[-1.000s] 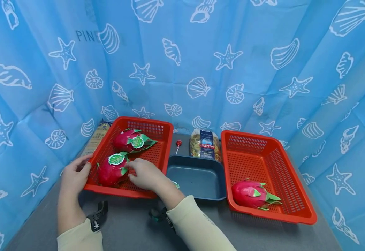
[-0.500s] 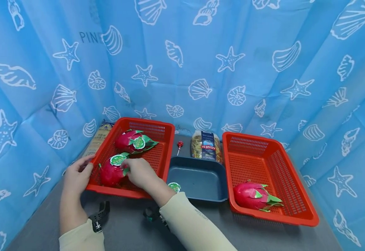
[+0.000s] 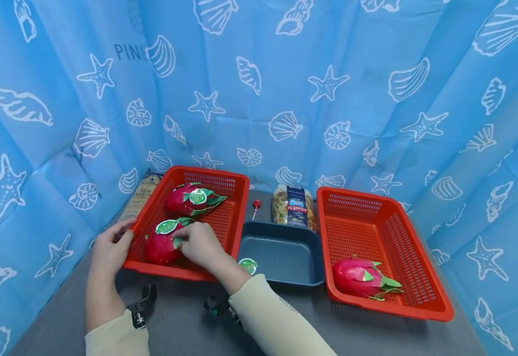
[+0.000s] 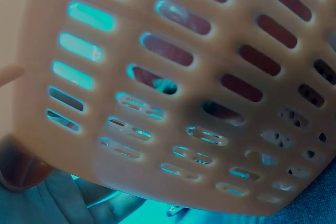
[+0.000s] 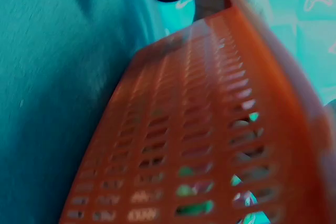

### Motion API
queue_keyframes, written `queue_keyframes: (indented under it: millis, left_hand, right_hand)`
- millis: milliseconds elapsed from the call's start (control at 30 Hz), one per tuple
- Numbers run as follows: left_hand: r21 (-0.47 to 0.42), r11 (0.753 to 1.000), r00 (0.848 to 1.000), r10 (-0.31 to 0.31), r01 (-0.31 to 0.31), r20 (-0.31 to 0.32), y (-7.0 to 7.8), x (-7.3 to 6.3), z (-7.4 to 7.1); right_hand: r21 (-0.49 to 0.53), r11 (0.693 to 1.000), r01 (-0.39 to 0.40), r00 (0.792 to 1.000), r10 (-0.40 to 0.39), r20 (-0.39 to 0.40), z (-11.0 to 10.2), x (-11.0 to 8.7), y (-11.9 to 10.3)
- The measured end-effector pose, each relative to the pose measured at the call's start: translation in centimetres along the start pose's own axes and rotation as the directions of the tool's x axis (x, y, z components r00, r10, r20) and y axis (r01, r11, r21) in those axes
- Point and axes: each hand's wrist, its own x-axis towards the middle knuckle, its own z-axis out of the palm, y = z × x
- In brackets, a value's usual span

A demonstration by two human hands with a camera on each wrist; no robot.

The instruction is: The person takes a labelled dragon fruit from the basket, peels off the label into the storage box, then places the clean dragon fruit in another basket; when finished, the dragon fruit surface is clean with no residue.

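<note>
My left hand (image 3: 109,248) grips the left rim of the left red basket (image 3: 236,217), its thumb near the inner side. My right hand (image 3: 201,244) reaches into this basket and pinches the green-scaled end of the nearer dragon fruit (image 3: 158,249), which bears a green-and-white sticker (image 3: 166,227). Behind it lies another dragon fruit (image 3: 180,201) with a similar sticker. The slotted basket wall (image 4: 210,56) fills most of the left wrist view. In the right wrist view, the basket's outer wall (image 5: 173,124) hides most of the fruit.
A dark blue tray (image 3: 281,252) stands between the baskets, with a round sticker (image 3: 248,265) on its left rim. The right red basket (image 3: 419,257) holds one dragon fruit (image 3: 361,279). Behind the tray are a pasta bag (image 3: 293,207) and a lollipop (image 3: 256,204). A tan packet (image 3: 140,198) lies far left.
My right hand has moved slightly left onto the nearer dragon fruit's scales, and the fruit has tilted a little. My left hand stays on the rim. The head view has shifted slightly.
</note>
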Motion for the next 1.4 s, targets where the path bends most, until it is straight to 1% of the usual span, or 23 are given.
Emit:
queue_keyframes:
  millis: [167,300,433,567,700,833,967,1100,1167,1233,1333,1400]
  left_hand:
    - [-0.026,1.000,1.000,0.004,-0.003,0.020,0.2,0.1,0.0]
    - [-0.037,0.999,1.000,0.009,-0.008,0.029,0.4,0.1,0.0]
    - [-0.034,0.999,0.999,0.004,-0.002,0.036,0.4,0.2,0.2]
    - [-0.032,0.999,0.999,-0.016,0.017,0.042,0.5,0.2,0.4]
    - [-0.035,0.999,0.999,-0.016,0.018,0.043,0.4,0.1,0.5]
    - [-0.036,0.999,0.999,-0.002,0.003,0.047,0.4,0.0,0.5]
    - [-0.046,0.999,0.998,-0.004,0.007,0.062,0.4,0.0,0.4]
    - [-0.058,0.998,0.997,-0.026,0.030,0.075,0.2,-0.1,0.3]
    - [-0.059,0.997,0.996,-0.038,0.042,0.080,0.1,-0.1,0.2]
    - [-0.055,0.997,0.996,-0.042,0.046,0.078,0.0,-0.1,0.2]
    - [-0.042,0.998,0.997,-0.041,0.044,0.060,-0.1,-0.1,0.0]
    - [-0.035,0.999,0.998,-0.036,0.038,0.051,-0.1,-0.1,-0.1]
  right_hand:
    - [0.069,0.997,-0.034,0.998,0.037,-0.049,-0.5,-0.6,-0.7]
    - [0.109,0.992,-0.065,0.994,0.074,-0.081,-0.9,-1.1,-0.6]
    - [0.193,0.976,-0.097,0.987,0.119,-0.106,-1.2,-1.7,0.1]
    - [0.301,0.947,-0.114,0.982,0.154,-0.111,-2.1,-2.6,0.5]
    - [0.373,0.924,-0.085,0.981,0.143,-0.130,-3.6,-3.8,-0.2]
    - [0.443,0.896,-0.027,0.976,0.119,-0.181,-5.4,-5.4,-1.0]
    - [0.518,0.854,0.052,0.969,0.082,-0.232,-7.4,-7.3,-1.3]
    - [0.575,0.809,0.121,0.962,0.048,-0.270,-9.2,-9.5,-1.0]
    - [0.611,0.779,0.142,0.958,0.048,-0.284,-10.1,-10.9,-0.7]
    - [0.636,0.757,0.153,0.951,0.062,-0.303,-11.1,-12.4,-0.5]
    - [0.633,0.758,0.160,0.936,0.089,-0.342,-12.3,-14.6,0.0]
    - [0.630,0.764,0.137,0.922,0.134,-0.363,-12.8,-16.0,0.4]
